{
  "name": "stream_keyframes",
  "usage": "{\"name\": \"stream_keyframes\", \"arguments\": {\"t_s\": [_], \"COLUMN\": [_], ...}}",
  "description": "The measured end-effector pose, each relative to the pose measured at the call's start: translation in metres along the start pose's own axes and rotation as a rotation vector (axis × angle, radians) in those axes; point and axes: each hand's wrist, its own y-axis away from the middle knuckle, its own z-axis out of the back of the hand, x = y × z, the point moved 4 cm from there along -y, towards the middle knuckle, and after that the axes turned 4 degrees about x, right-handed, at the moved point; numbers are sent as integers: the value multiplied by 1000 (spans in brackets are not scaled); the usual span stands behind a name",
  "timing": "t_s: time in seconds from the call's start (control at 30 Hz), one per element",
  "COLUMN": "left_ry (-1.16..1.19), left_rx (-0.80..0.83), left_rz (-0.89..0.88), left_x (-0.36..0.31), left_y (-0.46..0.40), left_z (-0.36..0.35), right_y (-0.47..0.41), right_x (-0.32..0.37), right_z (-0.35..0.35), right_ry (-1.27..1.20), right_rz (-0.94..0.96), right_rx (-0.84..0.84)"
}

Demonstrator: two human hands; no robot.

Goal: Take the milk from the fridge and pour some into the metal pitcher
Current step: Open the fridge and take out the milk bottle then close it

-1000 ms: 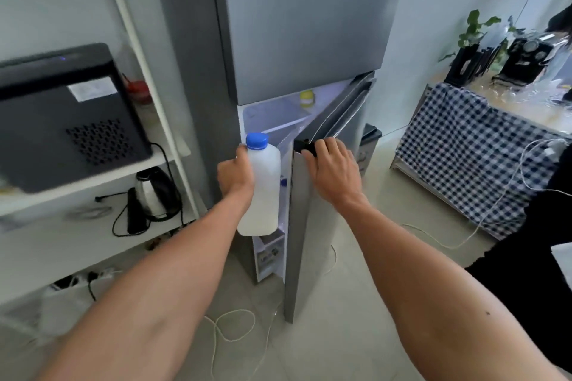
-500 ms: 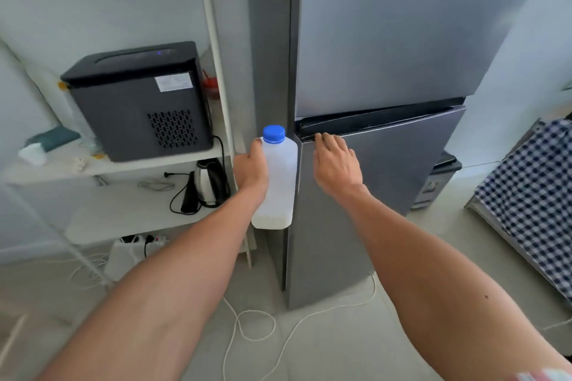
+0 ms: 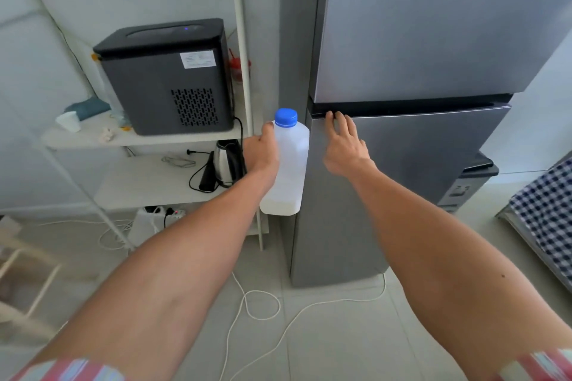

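My left hand [image 3: 262,152] grips a translucent white milk bottle [image 3: 289,170] with a blue cap, held upright in front of the left edge of the grey fridge [image 3: 408,148]. A little milk shows at the bottle's bottom. The lower fridge door is shut. My right hand [image 3: 343,145] rests flat against that door, its fingertips at the dark handle recess along the door's top edge, fingers spread and holding nothing. No metal pitcher is in view.
Left of the fridge stands a white shelf unit [image 3: 139,139] with a black appliance [image 3: 168,77], a paper cup [image 3: 69,121] and a kettle [image 3: 227,164] below. White cables [image 3: 260,303] lie on the floor. A checked cloth [image 3: 548,210] hangs at the right.
The lower fridge door swung from open to shut under my right hand. The view turned left toward the shelf. My left hand kept holding the milk bottle.
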Motion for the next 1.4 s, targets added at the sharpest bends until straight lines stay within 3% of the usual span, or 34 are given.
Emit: {"name": "stream_keyframes", "arguments": {"t_s": [0.1,0.2,0.37,0.43,0.5,0.63,0.93,1.23,1.4], "left_ry": [-22,-26,0,14,2,-29,-112,-148,-154], "left_rx": [8,28,95,146,188,303,711,1181,1429], "left_rz": [-7,9,-1,3,2,-13,-32,-28,-34], "left_x": [-3,-7,-14,-13,-13,-13,11,38,42], "left_y": [3,9,21,26,34,51,142,313,426], "left_z": [-3,-8,-21,-29,-36,-52,-104,-138,-127], "right_y": [11,38,73,83,94,117,226,413,531], "right_x": [1,6,14,17,15,-2,-52,-93,-96], "right_z": [-8,-28,-77,-85,-84,-79,-85,-70,-59], "right_ry": [-109,-307,-1150,-1474,-1620,-1644,-1642,-1576,-1540], "right_rz": [5,-125,-598,-688,-723,-778,-1022,-1261,-1386], "right_rx": [-61,-132,144,228,238,147,-229,-584,-864]}}
